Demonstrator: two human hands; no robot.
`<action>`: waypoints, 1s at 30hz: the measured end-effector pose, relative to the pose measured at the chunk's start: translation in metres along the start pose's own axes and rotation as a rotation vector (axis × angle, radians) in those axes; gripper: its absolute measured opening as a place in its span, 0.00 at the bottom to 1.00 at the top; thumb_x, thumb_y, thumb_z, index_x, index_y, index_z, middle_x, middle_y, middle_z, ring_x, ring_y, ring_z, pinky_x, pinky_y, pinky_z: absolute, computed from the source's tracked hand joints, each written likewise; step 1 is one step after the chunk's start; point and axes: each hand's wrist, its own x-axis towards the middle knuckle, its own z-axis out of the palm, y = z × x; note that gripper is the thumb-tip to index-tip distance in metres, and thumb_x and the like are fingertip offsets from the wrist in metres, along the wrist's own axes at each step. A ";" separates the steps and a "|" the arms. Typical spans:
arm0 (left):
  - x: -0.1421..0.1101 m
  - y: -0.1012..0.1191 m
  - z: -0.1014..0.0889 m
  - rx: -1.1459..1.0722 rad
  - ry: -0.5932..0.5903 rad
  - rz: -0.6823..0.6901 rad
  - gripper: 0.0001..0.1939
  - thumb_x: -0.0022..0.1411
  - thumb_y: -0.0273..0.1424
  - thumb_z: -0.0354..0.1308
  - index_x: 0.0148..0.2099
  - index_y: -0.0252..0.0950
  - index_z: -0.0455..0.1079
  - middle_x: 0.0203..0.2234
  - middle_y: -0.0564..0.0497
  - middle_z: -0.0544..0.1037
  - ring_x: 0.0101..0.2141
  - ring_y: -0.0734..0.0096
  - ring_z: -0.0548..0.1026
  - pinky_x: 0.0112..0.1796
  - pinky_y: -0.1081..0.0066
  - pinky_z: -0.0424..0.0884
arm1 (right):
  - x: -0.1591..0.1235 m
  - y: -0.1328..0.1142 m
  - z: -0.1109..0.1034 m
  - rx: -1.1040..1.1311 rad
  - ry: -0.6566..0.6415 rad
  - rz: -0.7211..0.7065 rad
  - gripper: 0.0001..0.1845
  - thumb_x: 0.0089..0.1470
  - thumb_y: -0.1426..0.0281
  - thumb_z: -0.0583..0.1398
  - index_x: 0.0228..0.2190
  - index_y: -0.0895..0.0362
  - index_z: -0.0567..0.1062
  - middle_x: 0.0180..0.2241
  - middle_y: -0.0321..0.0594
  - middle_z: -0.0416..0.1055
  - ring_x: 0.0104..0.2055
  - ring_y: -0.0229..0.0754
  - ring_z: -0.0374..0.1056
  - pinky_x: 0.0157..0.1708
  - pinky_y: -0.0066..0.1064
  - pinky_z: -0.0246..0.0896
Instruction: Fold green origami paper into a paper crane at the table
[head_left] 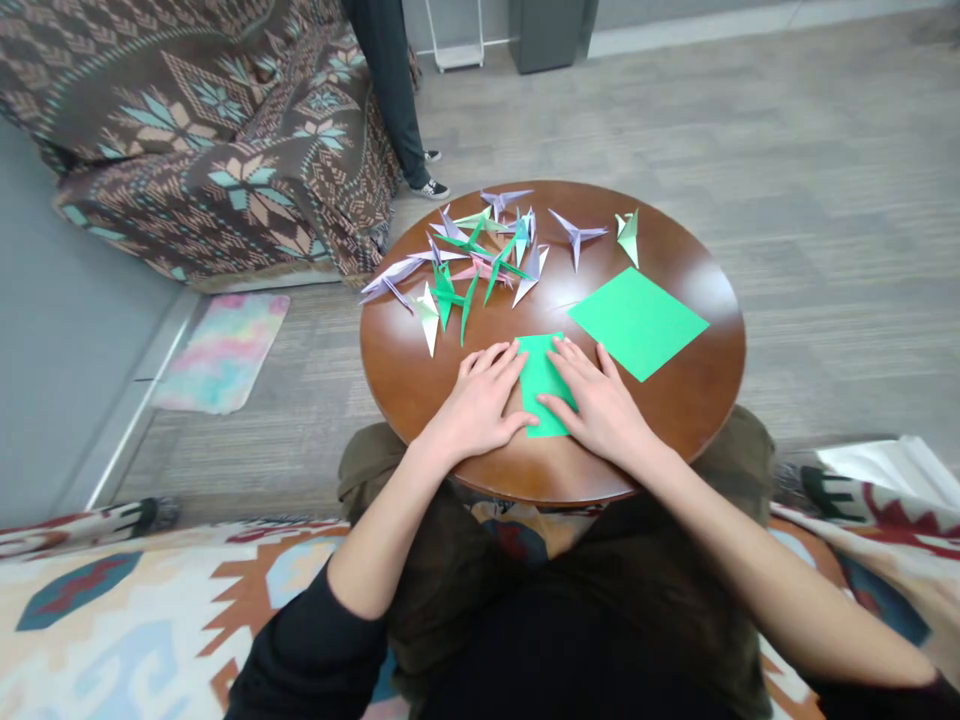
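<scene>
A folded sheet of green origami paper lies on the round brown table in front of me. My left hand rests along its left edge, fingers stretched out, with the thumb touching the paper near its lower edge. On the right side of the same paper lies my right hand, spread flat with its fingertips pressing down. To the right is a flat, unfolded green sheet, turned so a corner points toward me. Several folded paper cranes in purple, green, pink and white cluster at the table's far left.
Two more folded paper pieces, a purple one and a pale green one, sit near the table's far edge. Beyond the table a person's leg stands beside a sofa with a patterned cover. A pastel mat lies on the floor.
</scene>
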 end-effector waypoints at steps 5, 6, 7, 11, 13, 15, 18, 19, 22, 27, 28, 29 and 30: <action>-0.001 0.000 0.001 0.023 0.015 0.015 0.39 0.69 0.45 0.64 0.72 0.26 0.63 0.73 0.29 0.62 0.73 0.41 0.59 0.69 0.42 0.56 | 0.002 -0.006 -0.004 -0.007 -0.014 -0.002 0.34 0.70 0.59 0.57 0.67 0.68 0.68 0.73 0.65 0.59 0.76 0.65 0.55 0.73 0.71 0.40; 0.000 0.001 0.001 0.027 0.023 0.012 0.37 0.70 0.44 0.63 0.72 0.26 0.64 0.73 0.29 0.62 0.73 0.41 0.60 0.69 0.42 0.56 | 0.004 -0.005 -0.006 -0.007 -0.013 -0.005 0.33 0.70 0.59 0.57 0.67 0.68 0.69 0.72 0.66 0.60 0.76 0.65 0.56 0.73 0.72 0.39; 0.000 0.001 0.002 0.031 0.030 0.007 0.35 0.71 0.43 0.62 0.71 0.25 0.64 0.73 0.29 0.63 0.72 0.42 0.60 0.69 0.43 0.57 | 0.005 -0.004 -0.008 -0.005 -0.012 -0.007 0.32 0.70 0.60 0.57 0.66 0.68 0.70 0.71 0.65 0.62 0.75 0.66 0.57 0.72 0.73 0.38; 0.000 0.004 0.001 0.024 0.035 -0.020 0.33 0.71 0.40 0.62 0.70 0.25 0.65 0.72 0.28 0.64 0.72 0.42 0.61 0.69 0.43 0.57 | 0.015 0.013 -0.014 0.039 -0.002 -0.005 0.20 0.72 0.68 0.54 0.56 0.56 0.81 0.64 0.54 0.75 0.72 0.63 0.63 0.70 0.76 0.41; 0.001 0.005 0.000 0.015 0.030 -0.021 0.33 0.71 0.40 0.62 0.70 0.26 0.65 0.72 0.28 0.64 0.72 0.42 0.61 0.69 0.43 0.57 | 0.018 0.024 -0.016 0.071 -0.015 -0.024 0.20 0.71 0.70 0.53 0.55 0.52 0.82 0.63 0.50 0.77 0.72 0.62 0.64 0.70 0.77 0.42; 0.000 0.006 0.000 0.014 0.027 -0.016 0.33 0.71 0.40 0.61 0.70 0.28 0.65 0.73 0.29 0.63 0.72 0.42 0.61 0.69 0.42 0.58 | 0.019 0.031 -0.016 0.077 -0.016 -0.044 0.21 0.71 0.70 0.53 0.56 0.51 0.81 0.62 0.48 0.77 0.72 0.62 0.64 0.70 0.78 0.41; -0.001 0.008 0.000 0.018 0.047 -0.018 0.32 0.71 0.39 0.60 0.71 0.29 0.64 0.74 0.30 0.61 0.73 0.41 0.59 0.69 0.41 0.57 | 0.017 0.034 -0.015 0.040 -0.002 -0.070 0.21 0.72 0.70 0.54 0.59 0.52 0.79 0.63 0.48 0.77 0.73 0.62 0.63 0.70 0.79 0.37; -0.002 0.008 0.001 0.021 0.062 -0.018 0.32 0.71 0.38 0.60 0.71 0.29 0.65 0.74 0.30 0.60 0.73 0.41 0.58 0.69 0.42 0.57 | 0.017 0.033 -0.016 0.026 0.002 -0.079 0.21 0.72 0.70 0.54 0.59 0.52 0.79 0.63 0.48 0.77 0.72 0.63 0.63 0.70 0.79 0.36; -0.005 0.008 0.002 0.035 0.083 0.018 0.29 0.71 0.37 0.58 0.71 0.33 0.67 0.74 0.36 0.62 0.73 0.43 0.57 0.69 0.43 0.57 | 0.017 0.031 -0.017 0.001 -0.004 -0.103 0.21 0.72 0.70 0.54 0.59 0.53 0.80 0.62 0.49 0.77 0.72 0.64 0.63 0.70 0.81 0.34; -0.004 0.008 0.000 0.034 0.046 0.066 0.22 0.74 0.35 0.54 0.66 0.41 0.73 0.69 0.44 0.72 0.70 0.50 0.64 0.69 0.43 0.53 | 0.017 0.035 -0.022 0.007 -0.056 -0.168 0.23 0.72 0.72 0.53 0.62 0.54 0.77 0.65 0.50 0.74 0.74 0.63 0.60 0.70 0.82 0.33; -0.004 0.009 -0.002 0.030 0.046 0.062 0.22 0.73 0.35 0.55 0.66 0.41 0.73 0.68 0.44 0.73 0.70 0.51 0.65 0.69 0.44 0.54 | 0.016 0.037 -0.023 0.009 -0.074 -0.185 0.24 0.71 0.72 0.52 0.63 0.54 0.75 0.66 0.51 0.73 0.75 0.63 0.59 0.70 0.82 0.32; -0.003 0.010 -0.003 0.027 0.045 0.056 0.22 0.72 0.35 0.57 0.65 0.41 0.74 0.68 0.44 0.74 0.70 0.50 0.65 0.68 0.44 0.55 | 0.016 0.038 -0.025 0.010 -0.092 -0.199 0.25 0.71 0.72 0.52 0.64 0.55 0.74 0.67 0.51 0.71 0.75 0.63 0.58 0.70 0.82 0.32; -0.002 0.011 -0.005 0.027 0.042 0.051 0.22 0.71 0.34 0.58 0.65 0.40 0.74 0.67 0.44 0.74 0.69 0.49 0.66 0.67 0.44 0.56 | 0.015 0.040 -0.026 0.010 -0.109 -0.208 0.25 0.71 0.72 0.52 0.65 0.55 0.73 0.69 0.52 0.69 0.75 0.64 0.57 0.70 0.82 0.31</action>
